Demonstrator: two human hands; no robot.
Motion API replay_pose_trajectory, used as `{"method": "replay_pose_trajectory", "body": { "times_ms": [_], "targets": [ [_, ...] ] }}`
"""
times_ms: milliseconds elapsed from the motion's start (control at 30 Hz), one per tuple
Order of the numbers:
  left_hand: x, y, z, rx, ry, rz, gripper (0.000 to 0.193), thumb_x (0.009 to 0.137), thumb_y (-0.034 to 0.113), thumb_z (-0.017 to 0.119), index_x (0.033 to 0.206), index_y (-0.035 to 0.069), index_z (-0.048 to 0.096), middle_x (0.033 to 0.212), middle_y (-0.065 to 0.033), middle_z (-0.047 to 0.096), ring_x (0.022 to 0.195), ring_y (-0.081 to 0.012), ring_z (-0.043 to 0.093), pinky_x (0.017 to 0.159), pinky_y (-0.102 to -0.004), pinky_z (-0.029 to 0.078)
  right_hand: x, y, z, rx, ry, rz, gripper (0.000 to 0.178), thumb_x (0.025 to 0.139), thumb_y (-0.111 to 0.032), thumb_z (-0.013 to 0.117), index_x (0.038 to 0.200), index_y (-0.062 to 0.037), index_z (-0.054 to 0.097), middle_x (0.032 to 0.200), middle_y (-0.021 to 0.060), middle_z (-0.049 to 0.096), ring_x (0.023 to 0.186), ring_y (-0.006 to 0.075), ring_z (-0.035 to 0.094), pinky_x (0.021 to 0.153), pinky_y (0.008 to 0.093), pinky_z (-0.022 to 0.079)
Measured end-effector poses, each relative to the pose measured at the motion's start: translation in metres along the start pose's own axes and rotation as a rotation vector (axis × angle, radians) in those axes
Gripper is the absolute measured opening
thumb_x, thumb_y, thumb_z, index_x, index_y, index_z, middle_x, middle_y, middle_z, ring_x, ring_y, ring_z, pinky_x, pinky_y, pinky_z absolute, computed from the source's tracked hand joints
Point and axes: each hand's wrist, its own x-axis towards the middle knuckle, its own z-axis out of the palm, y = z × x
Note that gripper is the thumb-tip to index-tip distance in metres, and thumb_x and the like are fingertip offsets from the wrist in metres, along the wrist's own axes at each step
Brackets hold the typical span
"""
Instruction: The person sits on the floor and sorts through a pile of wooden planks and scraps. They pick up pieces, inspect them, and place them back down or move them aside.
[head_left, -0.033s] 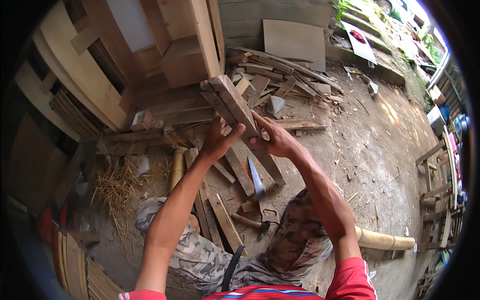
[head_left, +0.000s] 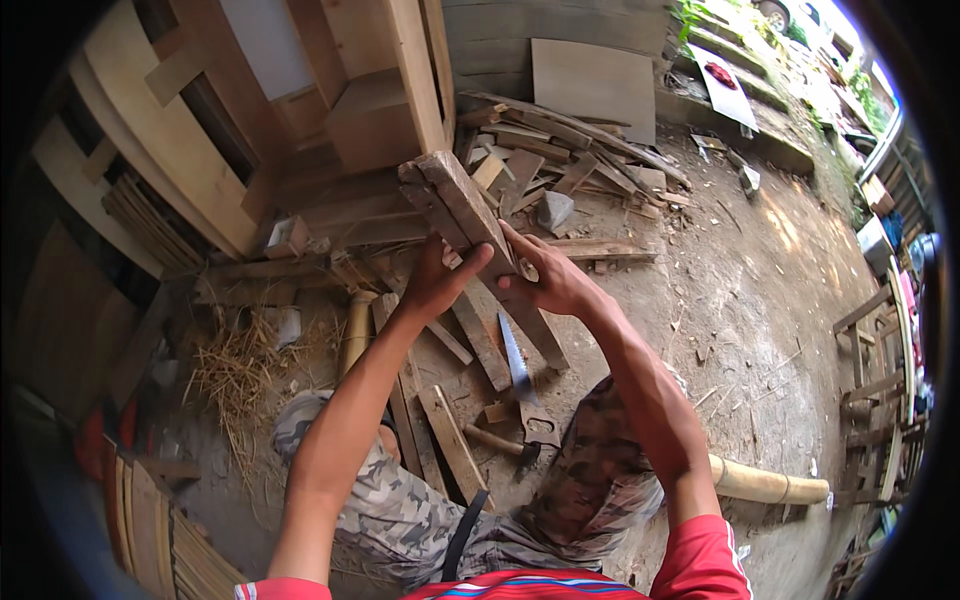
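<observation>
A thick, weathered length of wood (head_left: 473, 203) is held up in front of me, its cracked far end raised. My left hand (head_left: 443, 281) is closed on its left side, thumb laid across the wood. On the opposite side my right hand (head_left: 552, 277) grips it too, fingers stretched along the edge and thumb below. Beneath the wood, a handsaw (head_left: 514, 358) lies on the ground, its cut-out handle toward me. Beside that handle rests a hammer (head_left: 493, 440) with a wooden shaft. Several loose planks (head_left: 452, 440) lie to the left of these tools.
Scrap wood (head_left: 548, 150) is heaped by the wall, with a grey stone (head_left: 555, 211) before it. Straw (head_left: 240, 365) litters the left ground near a wooden cabinet (head_left: 365, 125). A bamboo pole (head_left: 775, 483) lies right of my knee. Wooden frames (head_left: 868, 385) stand at far right.
</observation>
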Motion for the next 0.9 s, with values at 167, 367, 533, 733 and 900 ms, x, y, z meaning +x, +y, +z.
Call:
{"method": "replay_pose_trajectory", "body": {
  "times_ms": [167,367,533,733,900],
  "targets": [
    [-0.004,0.008,-0.012,0.203,0.182,0.107,0.044,0.089,0.036,0.073,0.111,0.000,0.060,0.104,-0.0090,0.066,0.097,-0.0187,0.062,0.086,-0.0341,0.048,0.019,-0.008,0.010,0.159,-0.036,-0.012,0.072,0.091,-0.036,0.064,0.149,-0.0045,0.035,0.129,0.0242,0.056,0.121,0.0387,0.053,0.103,0.0408,0.042],
    [0.001,-0.001,-0.031,0.282,0.489,0.047,0.050,0.088,0.045,0.071,0.102,-0.002,0.063,0.101,-0.0100,0.067,0.094,-0.0206,0.062,0.083,-0.0343,0.048,0.026,0.015,0.025,-0.073,-0.104,0.171,0.053,0.101,-0.041,0.047,0.142,-0.0080,0.046,0.129,0.0218,0.059,0.119,0.0348,0.058,0.099,0.0420,0.047],
    [-0.008,-0.029,-0.056,0.328,0.721,-0.104,0.061,0.087,0.052,0.069,0.112,-0.003,0.061,0.109,-0.0132,0.065,0.101,-0.0216,0.060,0.090,-0.0348,0.046,0.013,0.039,0.012,-0.349,-0.381,0.503,0.049,0.095,-0.031,0.053,0.138,-0.0073,0.050,0.129,0.0193,0.060,0.122,0.0343,0.056,0.101,0.0443,0.047],
    [-0.031,-0.045,-0.075,0.283,0.997,-0.374,0.084,0.082,0.063,0.068,0.127,-0.007,0.056,0.123,-0.0177,0.062,0.116,-0.0266,0.057,0.099,-0.0371,0.043,-0.016,0.076,-0.010,-0.388,-0.388,0.601,0.051,0.090,-0.026,0.057,0.137,-0.0075,0.052,0.129,0.0200,0.060,0.121,0.0342,0.057,0.101,0.0439,0.047],
    [-0.048,-0.041,-0.101,0.147,1.095,-0.469,0.088,0.076,0.062,0.074,0.131,-0.004,0.054,0.126,-0.0152,0.060,0.107,-0.0217,0.061,0.078,-0.0358,0.054,-0.045,0.101,-0.020,-0.420,-0.408,0.648,0.054,0.087,-0.027,0.062,0.136,-0.0068,0.052,0.128,0.0202,0.061,0.121,0.0344,0.057,0.100,0.0437,0.048]
  ]
}}
